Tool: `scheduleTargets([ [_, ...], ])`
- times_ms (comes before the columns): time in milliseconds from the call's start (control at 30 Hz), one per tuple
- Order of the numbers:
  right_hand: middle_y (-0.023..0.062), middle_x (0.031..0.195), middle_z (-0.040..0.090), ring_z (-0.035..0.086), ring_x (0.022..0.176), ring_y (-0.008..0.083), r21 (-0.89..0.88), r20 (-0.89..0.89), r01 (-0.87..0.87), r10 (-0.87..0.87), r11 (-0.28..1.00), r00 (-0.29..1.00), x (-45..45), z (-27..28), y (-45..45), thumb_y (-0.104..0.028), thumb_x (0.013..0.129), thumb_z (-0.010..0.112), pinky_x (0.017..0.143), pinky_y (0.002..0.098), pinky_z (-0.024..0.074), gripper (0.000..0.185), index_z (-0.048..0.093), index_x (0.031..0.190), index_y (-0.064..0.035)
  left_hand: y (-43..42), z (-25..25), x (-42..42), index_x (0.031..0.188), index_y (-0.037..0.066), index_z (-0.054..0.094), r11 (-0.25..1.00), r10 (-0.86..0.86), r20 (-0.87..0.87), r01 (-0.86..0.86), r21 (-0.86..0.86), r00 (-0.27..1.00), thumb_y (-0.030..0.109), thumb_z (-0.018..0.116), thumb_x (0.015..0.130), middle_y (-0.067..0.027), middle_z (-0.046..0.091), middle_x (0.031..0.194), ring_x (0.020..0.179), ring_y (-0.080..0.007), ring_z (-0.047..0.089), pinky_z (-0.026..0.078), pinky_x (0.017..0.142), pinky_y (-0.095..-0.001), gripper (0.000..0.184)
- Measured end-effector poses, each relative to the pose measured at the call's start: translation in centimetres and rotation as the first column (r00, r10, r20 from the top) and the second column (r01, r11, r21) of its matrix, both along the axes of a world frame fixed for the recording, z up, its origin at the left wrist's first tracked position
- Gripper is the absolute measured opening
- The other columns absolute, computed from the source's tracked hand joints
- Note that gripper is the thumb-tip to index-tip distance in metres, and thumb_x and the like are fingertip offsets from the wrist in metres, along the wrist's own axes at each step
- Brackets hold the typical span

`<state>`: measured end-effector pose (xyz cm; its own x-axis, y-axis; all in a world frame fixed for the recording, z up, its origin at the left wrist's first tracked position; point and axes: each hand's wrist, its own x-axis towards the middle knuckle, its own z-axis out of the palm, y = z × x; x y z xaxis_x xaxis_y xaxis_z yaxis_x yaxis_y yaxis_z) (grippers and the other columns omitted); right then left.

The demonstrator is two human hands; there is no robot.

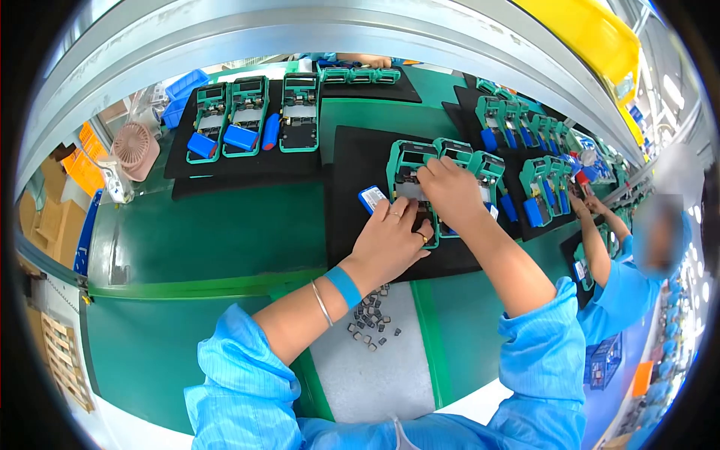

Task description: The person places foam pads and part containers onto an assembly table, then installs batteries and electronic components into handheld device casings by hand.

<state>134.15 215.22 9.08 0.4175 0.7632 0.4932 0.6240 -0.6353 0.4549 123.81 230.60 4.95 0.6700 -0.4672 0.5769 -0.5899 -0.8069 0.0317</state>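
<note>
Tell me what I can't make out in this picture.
All in head view:
Right hand: hides whatever lies beneath its fingers.
Green case: lower inside partly covered by the left hand.
Blue pack: label print too small.
Far worker's hand: body hidden behind the metal beam.
</note>
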Motion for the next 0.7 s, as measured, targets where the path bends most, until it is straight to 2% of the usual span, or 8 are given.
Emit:
scheduleTargets([
  [67,0.0036,0.076,0.052,0.059,0.078,0.0221,0.014,-0.029,0.035,-0.035,0.999,0.999,-0.7,0.0,-0.2,-0.012,0.07,0.07,0.062,0.0334,0.0535,0.017,0.055,0.075,-0.0099,-0.3,-0.2,-0.1,0.105,0.01,0.065,1.0,0.002,0.014,-0.002,-0.01,1.0,0.037,0.076,0.077,-0.0161,0.061,0.119,0.117,-0.0308,0.048,0.035,0.096,-0.0423,0.04],
  [133,0.0038,0.075,0.055,0.06,0.076,0.0224,0.236,-0.069,-0.059,0.077,0.97,0.995,-2.4,0.3,-0.3,-0.009,0.073,0.069,0.061,0.0341,0.0531,0.013,0.056,0.075,-0.0099,-0.2,0.0,-0.3,0.109,0.012,0.065,0.998,0.051,0.071,-0.053,0.032,0.996,0.038,0.075,0.077,-0.0136,0.06,0.12,0.117,-0.0293,0.048,0.037,0.09,-0.0416,0.043],
  [167,0.0061,0.077,0.058,0.061,0.076,0.0258,0.364,-0.16,-0.095,0.163,0.927,0.974,-3.9,0.6,-0.5,-0.009,0.079,0.069,0.063,0.0376,0.0517,0.01,0.059,0.078,-0.0085,-0.1,0.0,-0.4,0.109,0.012,0.065,0.996,0.058,0.047,-0.061,0.058,0.997,0.038,0.074,0.078,-0.0133,0.06,0.119,0.117,-0.029,0.048,0.037,0.09,-0.042,0.042],
  [267,0.0093,0.082,0.062,0.062,0.079,0.0304,0.49,-0.437,0.022,0.224,0.871,0.871,-9.7,0.8,-1.7,-0.007,0.081,0.069,0.065,0.0396,0.051,0.01,0.065,0.09,-0.0069,0.8,0.3,-0.2,0.109,0.012,0.066,0.997,0.052,-0.006,-0.051,0.064,0.999,0.038,0.07,0.081,-0.0122,0.061,0.116,0.116,-0.0274,0.05,0.037,0.091,-0.0427,0.038],
  [333,0.0098,0.082,0.061,0.062,0.08,0.0308,0.487,-0.555,-0.007,0.316,0.873,0.77,-12.8,-1.1,-3.1,-0.006,0.08,0.069,0.068,0.0397,0.0514,0.011,0.065,0.09,-0.0068,1.6,0.1,0.1,0.11,0.012,0.067,0.998,0.042,0.056,-0.044,0.037,0.998,0.036,0.07,0.081,-0.0116,0.062,0.117,0.116,-0.0263,0.052,0.036,0.092,-0.0425,0.038],
  [467,0.0068,0.09,0.063,0.063,0.087,0.0274,0.329,-0.748,-0.055,0.296,0.943,0.594,-18.2,-5.3,-5.2,-0.009,0.08,0.069,0.073,0.037,0.0539,0.013,0.066,0.092,-0.0088,3.2,0.3,-0.1,0.112,0.013,0.067,0.995,0.057,0.065,-0.062,0.076,0.996,0.037,0.068,0.084,-0.0121,0.062,0.118,0.119,-0.0266,0.049,0.034,0.096,-0.0417,0.037],
  [633,0.0042,0.092,0.063,0.064,0.088,0.0243,0.362,-0.739,-0.026,0.304,0.932,0.602,-20.6,-7.4,-4.1,-0.011,0.083,0.067,0.073,0.0348,0.0543,0.011,0.066,0.094,-0.0104,3.3,0.6,-0.4,0.108,0.013,0.067,0.992,0.097,0.044,-0.1,0.074,0.994,0.036,0.07,0.083,-0.0104,0.062,0.118,0.119,-0.0263,0.049,0.034,0.097,-0.0428,0.034],
  [700,0.0063,0.094,0.064,0.065,0.086,0.0265,0.326,-0.725,-0.017,0.261,0.945,0.638,-20.6,-8.1,-3.9,-0.015,0.084,0.067,0.07,0.0366,0.0546,0.009,0.064,0.09,-0.009,3.0,1.2,-0.5,0.115,0.011,0.066,0.993,0.097,-0.004,-0.096,0.068,0.995,0.036,0.071,0.082,-0.0102,0.059,0.125,0.123,-0.0272,0.047,0.033,0.1,-0.0451,0.042],
])
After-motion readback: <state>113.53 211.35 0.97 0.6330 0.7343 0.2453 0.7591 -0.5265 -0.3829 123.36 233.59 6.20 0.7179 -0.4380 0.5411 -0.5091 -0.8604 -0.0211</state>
